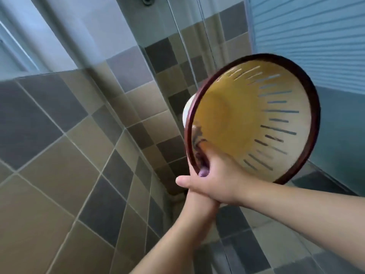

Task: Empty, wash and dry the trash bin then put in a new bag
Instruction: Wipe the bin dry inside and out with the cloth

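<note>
The trash bin [276, 119] is a beige slotted basket with a dark red rim, held up in the air with its open mouth turned toward me. It is blurred and nothing shows inside it. My right hand [219, 178] grips the rim at its lower left, with the fingers reaching inside and the thumb sticking out to the left. My left hand [194, 169] comes up from below and is mostly hidden behind the right one. Its fingers curl over the same part of the rim. A white rounded shape [187, 109] peeks out behind the rim's left side.
Brown and grey tiled walls [79, 155] fill the left and centre. A glass shower panel edge [185, 46] runs down behind the bin. Blue slatted blinds [306, 36] sit at the upper right. A metal fitting [147, 0] is at the top.
</note>
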